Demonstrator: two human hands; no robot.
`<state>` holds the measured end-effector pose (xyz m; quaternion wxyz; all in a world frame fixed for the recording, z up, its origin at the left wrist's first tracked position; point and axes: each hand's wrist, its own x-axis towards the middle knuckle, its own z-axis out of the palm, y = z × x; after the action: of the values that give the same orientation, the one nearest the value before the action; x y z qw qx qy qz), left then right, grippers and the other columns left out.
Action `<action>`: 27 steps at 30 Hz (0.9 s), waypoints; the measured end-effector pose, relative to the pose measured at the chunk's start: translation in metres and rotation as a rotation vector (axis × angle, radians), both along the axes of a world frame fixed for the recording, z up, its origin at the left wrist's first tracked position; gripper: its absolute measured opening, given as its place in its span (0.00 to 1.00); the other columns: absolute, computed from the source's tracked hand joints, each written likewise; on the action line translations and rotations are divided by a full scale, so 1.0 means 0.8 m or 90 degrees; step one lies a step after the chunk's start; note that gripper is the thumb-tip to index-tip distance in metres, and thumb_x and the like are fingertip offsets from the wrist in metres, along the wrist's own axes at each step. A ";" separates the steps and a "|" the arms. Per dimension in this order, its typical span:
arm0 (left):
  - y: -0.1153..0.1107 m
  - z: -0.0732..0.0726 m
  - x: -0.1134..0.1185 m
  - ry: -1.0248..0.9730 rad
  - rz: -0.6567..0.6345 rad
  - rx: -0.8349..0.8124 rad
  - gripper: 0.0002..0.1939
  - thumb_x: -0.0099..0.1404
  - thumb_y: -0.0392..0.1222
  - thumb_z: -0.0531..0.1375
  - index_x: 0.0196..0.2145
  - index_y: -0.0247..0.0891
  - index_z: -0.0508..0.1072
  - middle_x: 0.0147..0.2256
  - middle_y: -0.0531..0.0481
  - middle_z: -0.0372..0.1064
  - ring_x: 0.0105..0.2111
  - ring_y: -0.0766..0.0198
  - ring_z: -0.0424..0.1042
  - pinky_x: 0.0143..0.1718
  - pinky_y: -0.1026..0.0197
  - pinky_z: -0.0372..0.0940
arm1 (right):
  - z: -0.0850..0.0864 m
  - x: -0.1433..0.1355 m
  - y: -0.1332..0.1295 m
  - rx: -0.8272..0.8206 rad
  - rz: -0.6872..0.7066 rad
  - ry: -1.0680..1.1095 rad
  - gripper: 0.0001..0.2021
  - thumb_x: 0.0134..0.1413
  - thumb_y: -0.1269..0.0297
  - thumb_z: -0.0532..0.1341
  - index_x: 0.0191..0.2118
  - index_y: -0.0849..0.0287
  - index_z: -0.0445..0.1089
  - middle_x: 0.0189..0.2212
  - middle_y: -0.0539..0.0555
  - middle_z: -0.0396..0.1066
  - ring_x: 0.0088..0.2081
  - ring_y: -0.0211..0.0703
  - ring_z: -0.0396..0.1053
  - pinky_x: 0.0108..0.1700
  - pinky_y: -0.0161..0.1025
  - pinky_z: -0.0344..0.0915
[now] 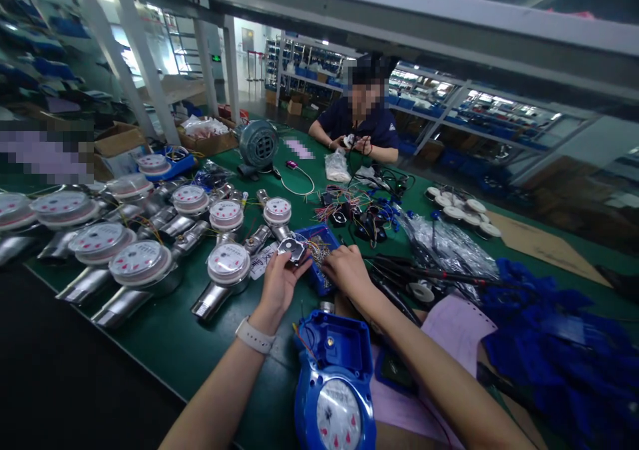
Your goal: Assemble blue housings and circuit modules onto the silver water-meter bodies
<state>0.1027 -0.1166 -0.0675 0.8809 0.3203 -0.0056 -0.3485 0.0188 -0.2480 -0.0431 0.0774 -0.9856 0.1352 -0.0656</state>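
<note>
A small black module with a silvery face (pixel 292 251) is held in my left hand (pixel 280 280), thumb on top and fingers beneath. My right hand (pixel 348 270) reaches to the blue tray (pixel 313 231), which holds small screws (pixel 319 253) and thin wires. Its fingers are bent and drawn together over the screws; what is between the fingertips is hidden. Below both hands lies a blue water meter housing (pixel 335 377) with a round dial and an open compartment, where a brass-coloured fitting and loose wires show.
Several metal water meters (pixel 228 262) with round dials stand on the left. Wired black modules (pixel 357 217) are piled beyond the tray. Black cables, clear plastic bags (pixel 444 250) and blue plastic (pixel 564 337) lie right. A co-worker (pixel 357 114) handles parts across the table.
</note>
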 end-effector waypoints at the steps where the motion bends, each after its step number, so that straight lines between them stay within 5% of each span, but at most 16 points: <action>1: 0.000 0.001 0.001 0.000 -0.003 -0.001 0.13 0.50 0.41 0.61 0.35 0.37 0.67 0.33 0.49 0.75 0.39 0.56 0.74 0.44 0.50 0.68 | 0.000 -0.001 -0.001 0.019 -0.003 -0.012 0.05 0.53 0.70 0.61 0.29 0.62 0.73 0.30 0.59 0.73 0.38 0.50 0.65 0.42 0.45 0.54; 7: 0.001 0.006 0.001 -0.009 -0.045 0.031 0.15 0.49 0.43 0.61 0.35 0.36 0.67 0.31 0.47 0.75 0.27 0.62 0.73 0.27 0.63 0.66 | 0.008 -0.010 -0.006 0.177 -0.056 -0.210 0.07 0.55 0.69 0.59 0.39 0.59 0.72 0.35 0.54 0.75 0.37 0.42 0.69 0.42 0.38 0.63; 11: 0.004 0.012 -0.004 -0.027 -0.095 0.063 0.16 0.50 0.48 0.61 0.34 0.34 0.68 0.26 0.45 0.75 0.20 0.65 0.69 0.19 0.66 0.59 | 0.017 -0.010 0.003 0.279 -0.118 -0.384 0.10 0.56 0.60 0.58 0.36 0.61 0.71 0.31 0.54 0.74 0.32 0.41 0.71 0.36 0.38 0.67; 16: 0.006 0.017 -0.007 -0.051 -0.125 0.091 0.19 0.49 0.51 0.61 0.33 0.33 0.70 0.23 0.45 0.74 0.17 0.66 0.66 0.16 0.67 0.54 | 0.021 -0.009 0.021 0.367 -0.059 -0.452 0.06 0.53 0.61 0.62 0.31 0.58 0.73 0.29 0.51 0.75 0.31 0.40 0.72 0.34 0.36 0.69; 27: 0.005 0.014 -0.007 -0.053 -0.152 0.122 0.20 0.47 0.51 0.63 0.32 0.32 0.70 0.22 0.45 0.73 0.17 0.66 0.66 0.15 0.68 0.55 | 0.018 -0.003 0.015 0.308 0.075 -0.429 0.04 0.55 0.67 0.61 0.33 0.56 0.74 0.30 0.51 0.75 0.34 0.40 0.71 0.38 0.38 0.67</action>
<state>0.0968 -0.1123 -0.0566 0.7974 0.4143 -0.0466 -0.4362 0.0166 -0.2358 -0.0290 0.3502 -0.8685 0.0573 -0.3460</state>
